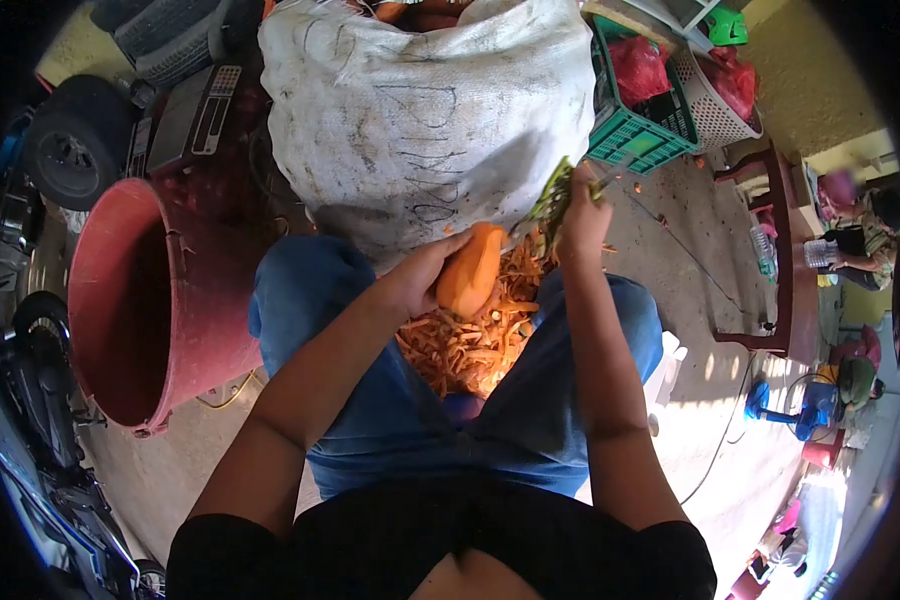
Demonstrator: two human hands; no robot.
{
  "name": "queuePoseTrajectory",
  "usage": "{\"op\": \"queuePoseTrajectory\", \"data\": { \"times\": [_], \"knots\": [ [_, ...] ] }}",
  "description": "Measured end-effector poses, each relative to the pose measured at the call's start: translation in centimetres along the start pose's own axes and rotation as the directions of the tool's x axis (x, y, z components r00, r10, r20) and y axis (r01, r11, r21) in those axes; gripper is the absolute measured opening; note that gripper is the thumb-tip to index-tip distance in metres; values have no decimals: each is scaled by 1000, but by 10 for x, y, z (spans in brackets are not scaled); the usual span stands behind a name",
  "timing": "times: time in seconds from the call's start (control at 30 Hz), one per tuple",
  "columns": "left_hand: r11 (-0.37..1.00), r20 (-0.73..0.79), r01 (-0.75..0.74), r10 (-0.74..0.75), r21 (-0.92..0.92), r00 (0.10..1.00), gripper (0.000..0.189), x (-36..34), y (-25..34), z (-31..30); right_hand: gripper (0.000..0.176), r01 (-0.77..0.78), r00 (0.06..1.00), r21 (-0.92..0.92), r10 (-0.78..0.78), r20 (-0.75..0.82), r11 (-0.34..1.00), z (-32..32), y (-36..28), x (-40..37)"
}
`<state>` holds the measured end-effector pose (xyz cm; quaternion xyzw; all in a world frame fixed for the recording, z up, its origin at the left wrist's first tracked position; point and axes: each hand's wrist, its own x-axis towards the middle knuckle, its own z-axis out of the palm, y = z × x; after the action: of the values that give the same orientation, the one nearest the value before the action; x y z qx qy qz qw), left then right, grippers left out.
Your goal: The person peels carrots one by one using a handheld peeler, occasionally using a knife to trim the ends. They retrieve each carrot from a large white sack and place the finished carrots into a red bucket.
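My left hand (418, 275) is closed around a thick, peeled orange carrot (470, 270), which it holds tilted above the pile of peelings between my knees. My right hand (582, 218) is raised to the right of the carrot, apart from it. Its fingers are wrapped round a green, patterned tool (552, 195); the exact kind I cannot make out. Below both hands lies a heap of orange peelings (470, 350). Directly ahead stands a big white woven sack (420, 110) with dark lettering, and orange produce (425, 18) shows at its top.
Left of my knee a large red tub (210, 290) lies with its mouth sideways. A scale (185, 115), a wheel (75, 150) and a motorcycle (55, 450) are farther left. At right are a green crate (655, 130), a white basket (710, 105), a wooden bench (785, 250) and a person (870, 245).
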<state>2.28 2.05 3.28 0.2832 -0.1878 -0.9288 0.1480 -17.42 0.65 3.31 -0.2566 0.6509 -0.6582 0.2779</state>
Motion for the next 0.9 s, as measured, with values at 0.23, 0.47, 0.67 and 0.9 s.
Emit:
{"op": "queuePoseTrajectory", "data": {
  "times": [0.23,0.47,0.67,0.9],
  "knots": [
    [971,-106,-158,141,-179,984,38,10,-3,-10,30,-79,980,99,59,192,992,21,-19,-37],
    [947,-199,-286,255,-146,946,33,17,-9,-12,30,14,967,-40,-3,255,999,23,-24,-53],
    [990,120,-56,71,-128,990,31,10,-8,-12,32,-16,946,-50,32,323,999,29,-18,-68],
    [974,39,-83,93,-208,995,34,12,-4,-8,34,215,942,-256,-131,310,942,29,-21,-68]
  ]
}}
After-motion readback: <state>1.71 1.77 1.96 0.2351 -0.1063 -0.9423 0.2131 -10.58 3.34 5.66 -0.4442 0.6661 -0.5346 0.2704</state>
